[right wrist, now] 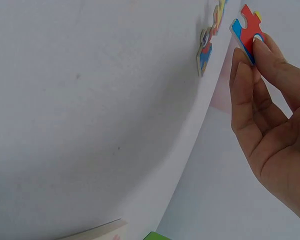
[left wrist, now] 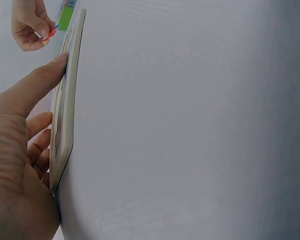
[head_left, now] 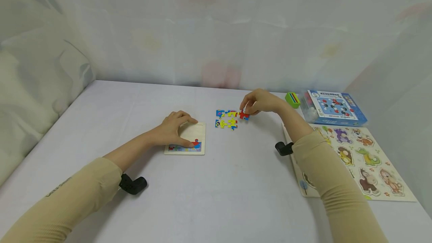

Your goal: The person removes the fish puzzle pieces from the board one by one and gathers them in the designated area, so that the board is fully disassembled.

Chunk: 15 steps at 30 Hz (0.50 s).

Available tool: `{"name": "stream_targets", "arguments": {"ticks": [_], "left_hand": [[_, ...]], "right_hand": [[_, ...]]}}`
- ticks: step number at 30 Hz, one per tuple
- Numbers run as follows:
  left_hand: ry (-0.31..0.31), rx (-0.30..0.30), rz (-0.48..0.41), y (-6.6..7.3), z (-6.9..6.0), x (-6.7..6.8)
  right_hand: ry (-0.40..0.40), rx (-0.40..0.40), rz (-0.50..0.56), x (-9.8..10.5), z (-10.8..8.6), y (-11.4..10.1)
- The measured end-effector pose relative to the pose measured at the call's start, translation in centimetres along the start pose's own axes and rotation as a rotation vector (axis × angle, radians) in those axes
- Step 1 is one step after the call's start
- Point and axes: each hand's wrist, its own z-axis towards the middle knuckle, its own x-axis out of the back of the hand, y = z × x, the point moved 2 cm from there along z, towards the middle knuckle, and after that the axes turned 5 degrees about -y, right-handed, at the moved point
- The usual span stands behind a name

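Observation:
A square wooden puzzle tray (head_left: 202, 138) lies on the table, with red and blue puzzle pieces (head_left: 196, 144) along its near row. My left hand (head_left: 171, 129) rests over the tray's left side, fingers spread towards the far edge. Its thumb (left wrist: 52, 72) presses on the near-row pieces. To the right, my right hand (head_left: 262, 101) pinches a red puzzle piece (right wrist: 250, 30) with blue and yellow edges between thumb and fingers. In the right wrist view this piece is raised off the table. Several loose yellow and blue puzzle pieces (head_left: 222, 123) lie close by, left of that hand.
At the right lies a large animal puzzle board (head_left: 357, 171), partly under the right forearm. Behind it stand a blue-and-white box (head_left: 337, 108) and a small green block with coloured stripes (head_left: 292, 100). A white curtain (head_left: 216, 36) hangs along the table's back edge.

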Motion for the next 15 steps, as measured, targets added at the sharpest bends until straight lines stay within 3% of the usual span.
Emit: {"name": "stream_targets", "arguments": {"ticks": [15], "left_hand": [[-0.005,0.002,-0.003,-0.05,0.01,-0.02]], "right_hand": [[-0.15,-0.027,0.037,-0.69,0.38,1.0]]}}
